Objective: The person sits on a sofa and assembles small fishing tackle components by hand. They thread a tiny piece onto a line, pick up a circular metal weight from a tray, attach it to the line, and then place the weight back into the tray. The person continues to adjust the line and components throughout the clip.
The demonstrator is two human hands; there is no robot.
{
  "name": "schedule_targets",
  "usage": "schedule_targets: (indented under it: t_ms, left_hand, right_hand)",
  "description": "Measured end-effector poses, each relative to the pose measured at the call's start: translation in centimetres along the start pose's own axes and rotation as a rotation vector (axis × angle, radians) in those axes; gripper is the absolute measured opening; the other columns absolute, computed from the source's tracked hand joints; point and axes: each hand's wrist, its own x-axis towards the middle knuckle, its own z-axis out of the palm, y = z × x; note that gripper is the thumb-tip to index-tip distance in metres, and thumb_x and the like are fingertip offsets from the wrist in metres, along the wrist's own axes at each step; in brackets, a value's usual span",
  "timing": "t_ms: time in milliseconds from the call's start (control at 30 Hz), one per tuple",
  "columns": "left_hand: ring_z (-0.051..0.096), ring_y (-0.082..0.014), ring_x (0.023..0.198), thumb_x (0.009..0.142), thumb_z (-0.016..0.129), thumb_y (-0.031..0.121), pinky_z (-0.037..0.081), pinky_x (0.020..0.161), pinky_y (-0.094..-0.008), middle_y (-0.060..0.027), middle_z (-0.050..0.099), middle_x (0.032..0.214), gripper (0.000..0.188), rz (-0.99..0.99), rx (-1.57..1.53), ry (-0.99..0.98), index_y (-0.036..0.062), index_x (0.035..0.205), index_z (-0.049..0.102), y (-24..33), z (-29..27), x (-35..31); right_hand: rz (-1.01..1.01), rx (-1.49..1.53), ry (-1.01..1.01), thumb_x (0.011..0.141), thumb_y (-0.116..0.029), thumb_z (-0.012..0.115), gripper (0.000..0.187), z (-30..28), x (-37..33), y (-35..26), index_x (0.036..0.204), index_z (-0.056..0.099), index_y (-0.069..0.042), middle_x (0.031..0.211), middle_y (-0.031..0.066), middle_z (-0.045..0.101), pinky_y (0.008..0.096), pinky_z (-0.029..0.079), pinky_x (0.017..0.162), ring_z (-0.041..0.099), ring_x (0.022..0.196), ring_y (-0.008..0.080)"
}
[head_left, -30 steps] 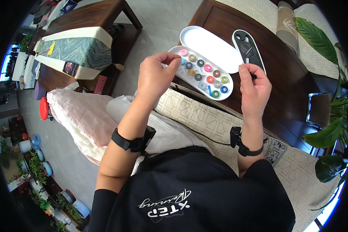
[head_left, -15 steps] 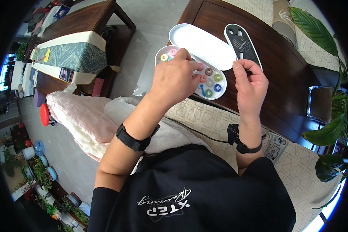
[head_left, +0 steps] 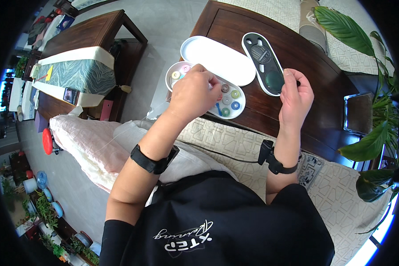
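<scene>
White box (head_left: pixel 170 80) w/ thread bobbins is seen on the dark wood table (head_left: pixel 321 104), its lid (head_left: pixel 217 60) laid open on the far side. Shown uncovered, e.g.: yellow bobbin (head_left: pixel 176 75), pink bobbin (head_left: pixel 185 68), blue bobbin (head_left: pixel 235 106), green bobbin (head_left: pixel 225 111). The middle is hidden by the L hand (head_left: pixel 195 91), held over the box w/ fingers bent down; whether anything is pinched can't be told. On the R hand (head_left: pixel 295 98), thumb & forefinger are pressed together nr the oval case (head_left: pixel 271 65); what's held, if anything, can't be made out. Black bands are worn on both forearms. Pale pink cloth (head_left: pixel 86 142) is draped at L; leafy plant (head_left: pixel 343 31) is seen far R.
</scene>
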Motion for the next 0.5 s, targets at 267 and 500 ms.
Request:
schedule_targets:
  t_ms: [267, 500]
  left_hand:
    - [0.063, -0.0146, 0.078, 0.090, 0.063, 0.015, 0.052, 0.070, -0.0278, -0.0087, 0.065, 0.094, 0.017, -0.037, -0.232, 0.037, 0.0001, 0.097, 0.069, -1.3, -1.8, 0.1]
    - [0.063, -0.0144, 0.071, 0.086, 0.067, 0.018, 0.051, 0.066, -0.0296, -0.0074, 0.068, 0.081, 0.018, -0.135, -0.391, 0.129, 0.0004, 0.091, 0.069, -1.7, -3.5, -0.5]
  right_hand:
    - [-0.163, -0.270, 0.036, 0.095, -0.009, 0.052, 0.013, 0.6, 0.4, 1.4, 0.101, 0.062, -0.002, 0.069, -0.0019, 0.051, 0.0187, 0.035, 0.051, 0.042, 0.056, 0.0034]
    - [-0.416, -1.081, 0.001, 0.086, -0.016, 0.060, 0.028, 0.2, 0.2, 0.9, 0.110, 0.061, -0.002, 0.093, 0.0090, 0.059, 0.0393, 0.047, 0.083, 0.058, 0.092, 0.0253]
